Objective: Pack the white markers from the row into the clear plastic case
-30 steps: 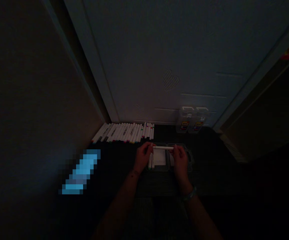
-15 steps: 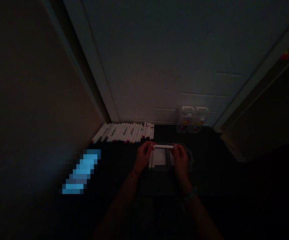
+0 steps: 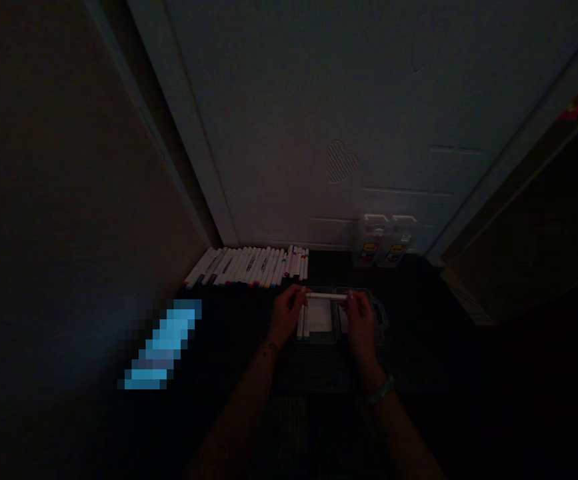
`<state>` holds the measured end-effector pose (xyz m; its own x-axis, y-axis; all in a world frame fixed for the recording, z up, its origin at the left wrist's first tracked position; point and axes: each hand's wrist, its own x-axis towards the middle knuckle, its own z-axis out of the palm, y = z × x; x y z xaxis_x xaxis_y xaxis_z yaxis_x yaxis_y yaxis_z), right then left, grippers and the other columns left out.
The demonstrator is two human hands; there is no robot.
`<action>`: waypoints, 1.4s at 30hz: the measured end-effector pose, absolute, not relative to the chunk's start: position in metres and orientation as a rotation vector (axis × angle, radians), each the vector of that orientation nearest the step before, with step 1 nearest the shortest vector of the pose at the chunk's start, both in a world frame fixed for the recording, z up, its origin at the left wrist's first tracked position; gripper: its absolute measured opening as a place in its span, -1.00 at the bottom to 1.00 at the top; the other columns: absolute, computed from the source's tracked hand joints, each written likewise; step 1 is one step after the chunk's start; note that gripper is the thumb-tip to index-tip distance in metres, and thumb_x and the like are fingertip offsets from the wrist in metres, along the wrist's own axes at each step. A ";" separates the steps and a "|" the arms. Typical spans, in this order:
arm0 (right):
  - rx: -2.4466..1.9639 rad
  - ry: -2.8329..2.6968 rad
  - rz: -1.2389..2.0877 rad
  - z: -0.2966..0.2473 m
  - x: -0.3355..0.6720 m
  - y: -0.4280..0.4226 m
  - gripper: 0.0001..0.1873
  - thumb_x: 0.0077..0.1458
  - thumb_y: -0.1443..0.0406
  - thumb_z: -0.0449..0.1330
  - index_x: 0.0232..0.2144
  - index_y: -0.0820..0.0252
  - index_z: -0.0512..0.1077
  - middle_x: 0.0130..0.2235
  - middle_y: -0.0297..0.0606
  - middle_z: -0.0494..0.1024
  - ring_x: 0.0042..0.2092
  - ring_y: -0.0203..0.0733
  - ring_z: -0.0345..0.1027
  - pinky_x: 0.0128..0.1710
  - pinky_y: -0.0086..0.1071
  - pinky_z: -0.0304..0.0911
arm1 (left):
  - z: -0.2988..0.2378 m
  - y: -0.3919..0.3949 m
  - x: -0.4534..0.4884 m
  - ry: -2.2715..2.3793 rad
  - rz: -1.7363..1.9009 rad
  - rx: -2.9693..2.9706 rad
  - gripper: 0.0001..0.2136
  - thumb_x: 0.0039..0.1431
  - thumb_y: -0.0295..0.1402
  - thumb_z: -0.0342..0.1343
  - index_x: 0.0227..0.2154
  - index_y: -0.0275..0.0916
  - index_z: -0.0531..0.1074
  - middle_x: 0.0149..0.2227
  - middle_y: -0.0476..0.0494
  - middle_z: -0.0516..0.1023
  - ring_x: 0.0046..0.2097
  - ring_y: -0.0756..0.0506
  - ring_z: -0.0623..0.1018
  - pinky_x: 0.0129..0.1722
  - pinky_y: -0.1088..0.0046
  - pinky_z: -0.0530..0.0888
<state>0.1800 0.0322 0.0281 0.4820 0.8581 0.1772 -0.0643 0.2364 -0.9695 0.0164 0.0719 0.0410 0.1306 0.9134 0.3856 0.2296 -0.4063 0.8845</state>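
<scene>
White marker, pinched at its ends by left hand and right hand, probably for steadiness; fingertips barely parted. It lies level over an unfolded case holding two pens. Beyond: a marker row and two clear boxes, likely set back for room.

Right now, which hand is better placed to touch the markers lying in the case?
Probably your left hand: it's beside those markers; your right hand is farther off. Both hold another marker between them.

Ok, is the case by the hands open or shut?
The case is open: its halves lie spread side by side, with two markers showing inside the left one.
</scene>
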 end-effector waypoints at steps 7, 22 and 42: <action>-1.147 -0.857 0.769 0.029 0.179 0.032 -0.71 0.03 0.05 0.13 -0.41 0.16 0.35 -0.48 -0.40 0.38 -0.41 -0.29 0.24 -0.38 -0.43 0.14 | 0.040 0.073 0.015 1.082 1.316 1.755 -0.75 0.22 -0.24 -0.08 -0.49 -0.24 0.34 -0.46 0.00 0.44 -0.37 0.00 0.43 -0.33 0.53 0.32; -1.176 -0.848 0.782 0.032 0.178 0.031 -0.68 0.03 0.04 0.14 -0.36 0.18 0.37 -0.45 -0.37 0.42 -0.39 -0.26 0.28 -0.35 -0.41 0.17 | 0.040 0.073 0.016 1.101 1.319 1.753 -0.77 0.21 -0.23 -0.08 -0.37 -0.25 0.39 -0.44 -0.01 0.45 -0.36 -0.01 0.43 -0.35 0.54 0.32; -1.202 -0.813 0.812 0.014 0.178 0.036 -0.71 0.06 0.07 0.11 -0.31 0.17 0.37 -0.35 -0.35 0.44 -0.33 -0.26 0.29 -0.31 -0.44 0.19 | 0.039 0.072 0.013 1.103 1.312 1.795 -0.77 0.22 -0.29 -0.09 -0.47 -0.25 0.36 -0.43 -0.01 0.47 -0.33 -0.02 0.45 -0.30 0.54 0.33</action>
<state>0.1784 0.0363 0.0136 0.4783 0.8723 0.1013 -0.1003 0.1688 -0.9805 0.0130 0.0718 0.0392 0.1459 0.8993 0.4123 0.2517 -0.4367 0.8637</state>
